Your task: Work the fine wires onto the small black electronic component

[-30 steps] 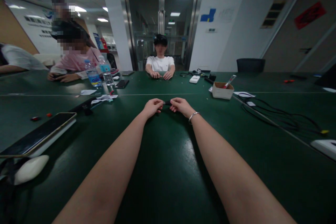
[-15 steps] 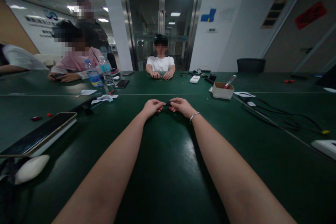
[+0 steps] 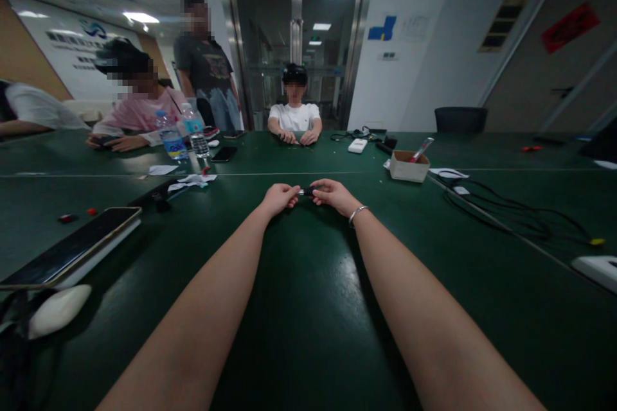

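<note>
Left hand (image 3: 280, 198) and right hand (image 3: 332, 195) pinch opposite ends of a small, dark, silver-tipped object (image 3: 307, 192). Fingers cover both ends; exact type unclear.

A smooth, dark green tabletop (image 3: 308, 282) is seen with a semi-gloss finish, by which light is reflected in a soft, mottled patch. On the small black-and-silver object (image 3: 306, 192), a dark, matt-looking body is paired with a shiny, metallic-looking end. Polished metal is suggested by the silver-coloured round bracelet (image 3: 352, 216). A glossy, glass-like face is shown by the large black rectangular phone (image 3: 72, 247). Clear plastic is recognised in the blue-labelled bottle (image 3: 171, 138), matt cardboard in the tan open box (image 3: 409, 170), and creased paper in the white scraps (image 3: 190, 181).
</note>
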